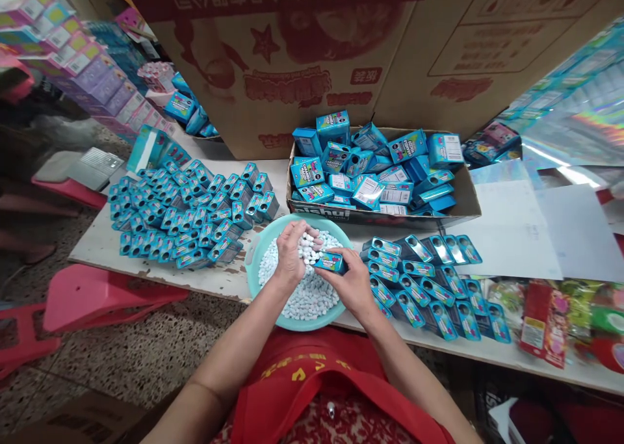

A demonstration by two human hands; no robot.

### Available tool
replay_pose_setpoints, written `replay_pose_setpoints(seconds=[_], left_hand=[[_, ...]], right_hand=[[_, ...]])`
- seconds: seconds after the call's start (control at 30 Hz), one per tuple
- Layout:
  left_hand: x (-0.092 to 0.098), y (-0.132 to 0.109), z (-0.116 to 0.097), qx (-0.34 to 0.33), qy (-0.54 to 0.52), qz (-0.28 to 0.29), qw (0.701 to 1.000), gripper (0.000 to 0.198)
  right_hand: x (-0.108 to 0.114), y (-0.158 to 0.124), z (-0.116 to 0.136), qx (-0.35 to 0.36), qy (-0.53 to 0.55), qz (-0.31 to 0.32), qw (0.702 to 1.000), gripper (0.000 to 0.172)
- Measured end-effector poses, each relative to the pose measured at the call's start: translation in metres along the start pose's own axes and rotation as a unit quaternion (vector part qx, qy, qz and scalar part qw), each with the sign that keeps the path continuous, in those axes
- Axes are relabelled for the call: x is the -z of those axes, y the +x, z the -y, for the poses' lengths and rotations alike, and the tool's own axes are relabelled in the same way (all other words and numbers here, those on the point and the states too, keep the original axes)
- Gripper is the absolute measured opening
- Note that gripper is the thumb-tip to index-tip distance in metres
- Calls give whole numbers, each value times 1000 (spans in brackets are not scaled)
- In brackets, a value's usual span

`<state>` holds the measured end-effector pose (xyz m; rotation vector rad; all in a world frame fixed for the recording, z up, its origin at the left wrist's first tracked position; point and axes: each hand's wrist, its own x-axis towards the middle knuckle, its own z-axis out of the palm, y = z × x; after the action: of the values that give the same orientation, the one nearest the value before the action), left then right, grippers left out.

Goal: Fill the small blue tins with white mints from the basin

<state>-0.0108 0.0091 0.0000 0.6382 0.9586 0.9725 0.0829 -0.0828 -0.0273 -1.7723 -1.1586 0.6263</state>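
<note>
My left hand (291, 252) is cupped around a heap of small white candies (309, 248), just above a mint-green basin (253, 281). More loose candies (307, 294) lie in the basin. In my right hand (354, 281) is a small blue candy box (329, 262), tilted on its side with one end toward the candies in my left palm. Whether candies are passing into the box is too small to tell. To the right of the basin several blue boxes (412, 307) stand in rows, with round holes in their tops.
Behind the basin, an open carton (458, 213) holds many jumbled blue boxes. A large cardboard box (312, 60) rises behind it. At left, blue boxes (185, 210) crowd the table. White sheets (517, 223) and red snack packets (543, 324) lie right. A pink stool (92, 294) stands left.
</note>
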Motion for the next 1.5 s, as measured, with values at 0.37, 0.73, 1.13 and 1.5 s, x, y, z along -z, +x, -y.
replay_pose_setpoints(seconds=[0.37,0.73,1.13,1.5], left_hand=[[-1,6,9,-46,26,-13,999,29],[-7,-1,-1,-86,36,15,996,27],[-3,-5,-3,-110,48,2,993,26],[2,5,-2,-104,51,42,992,26]], right_hand=[[-4,4,-4,13,18,14,1000,30],[-7,4,3,12,44,13,999,31],[-9,5,11,6,65,-2,998,31],[-10,5,-6,-62,157,15,986,38]])
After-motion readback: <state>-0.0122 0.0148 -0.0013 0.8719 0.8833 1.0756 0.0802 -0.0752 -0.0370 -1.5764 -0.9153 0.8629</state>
